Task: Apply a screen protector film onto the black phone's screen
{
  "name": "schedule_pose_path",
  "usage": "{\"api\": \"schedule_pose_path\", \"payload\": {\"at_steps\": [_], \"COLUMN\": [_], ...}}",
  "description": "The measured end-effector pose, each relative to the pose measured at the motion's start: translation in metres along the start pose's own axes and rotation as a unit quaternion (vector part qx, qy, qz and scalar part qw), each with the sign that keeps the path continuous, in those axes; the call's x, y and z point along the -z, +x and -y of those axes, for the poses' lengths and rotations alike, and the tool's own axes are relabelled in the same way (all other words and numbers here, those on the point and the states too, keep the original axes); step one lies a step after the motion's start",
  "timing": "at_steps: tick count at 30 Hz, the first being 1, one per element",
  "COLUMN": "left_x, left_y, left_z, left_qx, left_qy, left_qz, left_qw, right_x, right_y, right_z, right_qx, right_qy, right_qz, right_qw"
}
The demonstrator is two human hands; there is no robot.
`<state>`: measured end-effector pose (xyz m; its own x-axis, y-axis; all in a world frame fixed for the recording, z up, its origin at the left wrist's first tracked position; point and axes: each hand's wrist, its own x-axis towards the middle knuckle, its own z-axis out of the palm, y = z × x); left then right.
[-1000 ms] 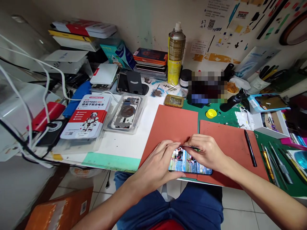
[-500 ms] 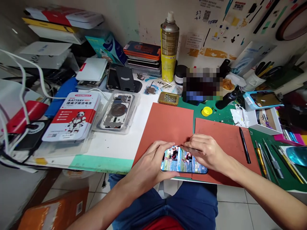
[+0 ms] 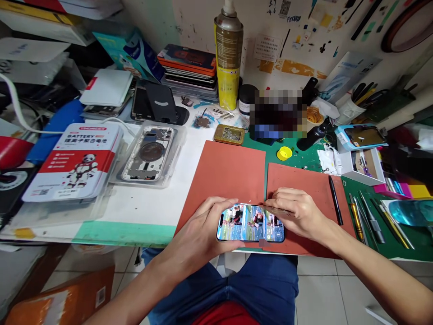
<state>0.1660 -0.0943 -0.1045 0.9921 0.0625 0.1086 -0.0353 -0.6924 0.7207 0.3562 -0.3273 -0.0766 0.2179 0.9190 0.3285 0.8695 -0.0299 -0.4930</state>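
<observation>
A smartphone (image 3: 250,223) with its screen lit lies sideways at the front of the red-brown mats, showing colourful pictures. My left hand (image 3: 206,225) grips its left end, thumb along the near edge and fingers over the far edge. Pinched in my right hand (image 3: 299,211) is a thin, flat blade-like tool (image 3: 278,210), held over the phone's far right side. Its tip is by the far edge; I cannot tell whether it touches. The right fingers are curled and hide most of the tool.
A black pen (image 3: 335,201) lies on the right mat (image 3: 314,180), with tweezers and screwdrivers (image 3: 367,221) beyond. On the left are a battery box (image 3: 71,162) and an opened phone housing (image 3: 149,153) in a clear tray. A spray can (image 3: 228,58) stands behind.
The view has shifted, so the whole bench appears further left. My right hand has lifted slightly off the phone's right part, uncovering more screen. The left hand keeps its grip.
</observation>
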Motion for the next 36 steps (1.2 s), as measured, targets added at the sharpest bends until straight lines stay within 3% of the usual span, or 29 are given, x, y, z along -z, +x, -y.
{"api": "schedule_pose_path", "payload": {"at_steps": [18,24,27,31,36], "left_x": [-0.002,-0.003,-0.002,0.0,-0.001], "left_y": [-0.004,-0.002,0.0,0.0,-0.001], "left_z": [0.006,0.006,0.005,0.006,0.008], "left_qx": [-0.003,-0.018,-0.03,-0.032,-0.042], "left_qy": [-0.023,-0.014,-0.004,0.007,0.04], "left_qz": [0.012,0.0,-0.015,-0.017,-0.009], "left_qw": [1.0,1.0,0.999,0.999,0.998], "right_x": [0.011,0.017,0.032,0.05,0.051], "right_y": [0.002,0.001,-0.011,-0.036,-0.049], "right_z": [0.0,0.004,0.004,0.002,0.001], "right_qx": [-0.006,-0.093,-0.154,-0.24,-0.332], "right_qy": [0.009,0.075,0.108,0.104,0.024], "right_qz": [0.037,0.033,0.0,-0.094,-0.187], "right_qw": [0.999,0.992,0.982,0.961,0.924]}}
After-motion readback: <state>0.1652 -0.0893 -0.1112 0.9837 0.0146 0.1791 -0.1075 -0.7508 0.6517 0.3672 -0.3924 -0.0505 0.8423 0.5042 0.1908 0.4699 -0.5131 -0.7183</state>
